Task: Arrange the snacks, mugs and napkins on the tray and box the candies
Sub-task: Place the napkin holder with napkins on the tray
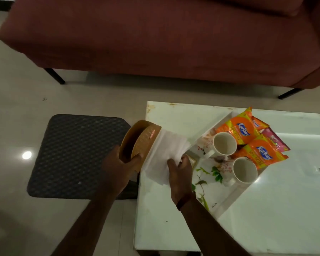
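My left hand (pixel 121 166) grips a tan wooden napkin holder (pixel 137 140), tilted over the table's left edge. My right hand (pixel 180 174) pinches a stack of white napkins (pixel 164 154) that sticks out of the holder. To the right lies a white floral tray (pixel 207 183), set at an angle. Two white mugs (pixel 224 144) (pixel 245 169) stand on it. Orange snack packets (pixel 242 127) (pixel 262 154) and a pink packet (pixel 274 139) lie along the tray's far right side.
The white glossy table (pixel 266 218) fills the lower right. A dark textured mat (pixel 78 156) lies on the tiled floor to the left. A maroon sofa (pixel 155 34) on thin black legs stands beyond the table.
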### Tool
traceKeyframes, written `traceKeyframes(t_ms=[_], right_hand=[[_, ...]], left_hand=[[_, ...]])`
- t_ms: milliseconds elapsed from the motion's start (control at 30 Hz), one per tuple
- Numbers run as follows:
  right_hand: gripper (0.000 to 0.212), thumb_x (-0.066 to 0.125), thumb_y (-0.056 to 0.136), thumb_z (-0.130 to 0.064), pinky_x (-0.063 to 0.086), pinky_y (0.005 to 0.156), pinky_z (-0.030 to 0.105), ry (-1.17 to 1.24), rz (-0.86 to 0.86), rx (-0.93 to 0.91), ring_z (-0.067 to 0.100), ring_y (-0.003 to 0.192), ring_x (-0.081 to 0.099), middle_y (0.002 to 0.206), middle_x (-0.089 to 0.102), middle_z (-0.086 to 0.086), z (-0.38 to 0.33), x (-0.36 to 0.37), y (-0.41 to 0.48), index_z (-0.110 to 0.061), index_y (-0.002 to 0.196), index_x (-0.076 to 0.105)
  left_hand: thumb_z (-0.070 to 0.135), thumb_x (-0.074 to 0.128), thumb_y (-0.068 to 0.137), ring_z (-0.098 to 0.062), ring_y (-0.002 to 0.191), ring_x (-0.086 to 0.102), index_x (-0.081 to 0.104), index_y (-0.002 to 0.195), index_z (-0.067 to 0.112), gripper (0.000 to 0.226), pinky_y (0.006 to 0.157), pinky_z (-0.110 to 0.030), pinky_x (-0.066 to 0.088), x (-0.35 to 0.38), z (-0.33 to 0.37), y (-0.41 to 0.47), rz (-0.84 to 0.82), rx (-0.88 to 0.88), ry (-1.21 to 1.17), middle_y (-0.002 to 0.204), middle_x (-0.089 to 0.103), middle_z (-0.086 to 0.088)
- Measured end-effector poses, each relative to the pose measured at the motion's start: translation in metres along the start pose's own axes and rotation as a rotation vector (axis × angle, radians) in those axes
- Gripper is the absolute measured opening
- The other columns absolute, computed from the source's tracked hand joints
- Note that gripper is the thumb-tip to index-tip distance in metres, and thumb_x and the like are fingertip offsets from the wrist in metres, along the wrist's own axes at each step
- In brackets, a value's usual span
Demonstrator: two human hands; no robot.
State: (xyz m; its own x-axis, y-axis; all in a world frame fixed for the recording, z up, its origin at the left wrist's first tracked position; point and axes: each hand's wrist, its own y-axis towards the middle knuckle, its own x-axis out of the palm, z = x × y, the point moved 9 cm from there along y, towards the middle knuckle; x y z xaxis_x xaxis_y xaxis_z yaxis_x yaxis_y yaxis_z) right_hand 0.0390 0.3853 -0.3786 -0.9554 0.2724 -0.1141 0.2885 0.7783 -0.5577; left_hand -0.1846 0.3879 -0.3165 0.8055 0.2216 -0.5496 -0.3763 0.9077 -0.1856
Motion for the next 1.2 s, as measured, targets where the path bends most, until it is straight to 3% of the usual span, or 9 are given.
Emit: traceKeyframes(t_ms=[67,133,233,300,533,633,800,1033,1200], right_hand=[[0.023,0.064,0.084,-0.015,0.053,0.066,0.020,-0.013,0.078,-0.032,0.013,0.087,0.062,0.094,0.068,-0.007,-0.003,-0.038,-0.009,-0.023,0.105,0.062],[0.012,0.065,0.082,-0.013,0.054,0.063,0.028,-0.055,0.160,-0.044,0.013,0.077,0.060,0.081,0.066,-0.005,-0.003,-0.071,-0.018,-0.020,0.092,0.064],[0.014,0.067,0.082,-0.011,0.051,0.059,0.032,-0.177,0.314,-0.087,0.016,0.066,0.057,0.067,0.063,-0.002,-0.005,-0.121,-0.031,-0.013,0.072,0.059],[0.020,0.069,0.083,-0.011,0.049,0.058,0.026,-0.219,0.389,-0.112,0.012,0.064,0.058,0.064,0.063,-0.006,-0.006,-0.144,-0.040,-0.017,0.068,0.058],[0.028,0.067,0.084,-0.009,0.045,0.059,0.024,-0.214,0.616,-0.010,0.006,0.060,0.053,0.061,0.059,-0.009,0.019,-0.210,-0.066,-0.018,0.061,0.054],[0.035,0.066,0.083,-0.009,0.037,0.052,0.018,-0.201,0.698,0.004,0.006,0.057,0.051,0.057,0.057,-0.010,0.024,-0.229,-0.077,-0.025,0.057,0.050],[0.038,0.067,0.085,-0.007,0.037,0.053,0.017,-0.223,0.722,-0.015,0.006,0.057,0.051,0.058,0.057,-0.011,0.030,-0.244,-0.086,-0.026,0.058,0.048],[0.014,0.060,0.077,-0.029,0.035,0.053,0.015,-0.221,0.701,-0.054,-0.009,0.069,0.058,0.058,0.058,-0.012,0.027,-0.245,-0.094,-0.027,0.064,0.054],[0.020,0.065,0.085,-0.019,0.038,0.050,0.010,-0.229,0.683,-0.072,-0.007,0.067,0.057,0.059,0.060,-0.008,0.036,-0.243,-0.093,-0.023,0.066,0.058]], left_hand=[[0.033,0.077,0.079,0.027,0.080,0.055,0.051,0.104,0.037,0.036,0.053,0.007,0.036,0.027,0.010,-0.007,-0.107,0.024,-0.017,0.082,0.060,0.038],[0.051,0.071,0.076,0.006,0.081,0.061,0.052,0.121,0.033,0.052,0.053,0.000,0.037,0.053,0.011,-0.013,-0.231,0.005,0.060,0.096,0.055,0.033],[0.059,0.072,0.072,0.004,0.088,0.054,0.048,0.124,0.041,0.060,0.068,-0.002,0.033,0.090,0.016,-0.022,-0.371,0.073,0.156,0.104,0.051,0.033],[0.052,0.078,0.073,0.009,0.093,0.055,0.044,0.118,0.050,0.057,0.070,-0.002,0.036,0.110,0.025,-0.027,-0.468,0.136,0.152,0.105,0.049,0.040],[0.016,0.083,0.075,0.009,0.110,0.053,0.051,0.111,0.048,0.057,0.091,-0.005,0.041,0.172,0.050,-0.032,-0.755,0.309,0.192,0.114,0.056,0.028],[0.006,0.081,0.074,0.003,0.110,0.056,0.061,0.116,0.033,0.054,0.095,-0.008,0.041,0.194,0.053,-0.034,-0.833,0.382,0.253,0.120,0.060,0.017],[-0.003,0.076,0.074,0.016,0.106,0.051,0.059,0.114,0.033,0.057,0.088,0.003,0.037,0.219,0.051,-0.039,-0.901,0.464,0.318,0.116,0.057,0.020],[-0.003,0.070,0.077,-0.002,0.111,0.057,0.057,0.113,0.034,0.053,0.097,-0.026,0.051,0.242,0.042,-0.046,-0.991,0.498,0.373,0.119,0.059,0.015],[-0.009,0.066,0.075,-0.004,0.113,0.056,0.054,0.116,0.037,0.062,0.096,-0.032,0.053,0.248,0.042,-0.047,-1.048,0.496,0.390,0.123,0.057,0.015]])
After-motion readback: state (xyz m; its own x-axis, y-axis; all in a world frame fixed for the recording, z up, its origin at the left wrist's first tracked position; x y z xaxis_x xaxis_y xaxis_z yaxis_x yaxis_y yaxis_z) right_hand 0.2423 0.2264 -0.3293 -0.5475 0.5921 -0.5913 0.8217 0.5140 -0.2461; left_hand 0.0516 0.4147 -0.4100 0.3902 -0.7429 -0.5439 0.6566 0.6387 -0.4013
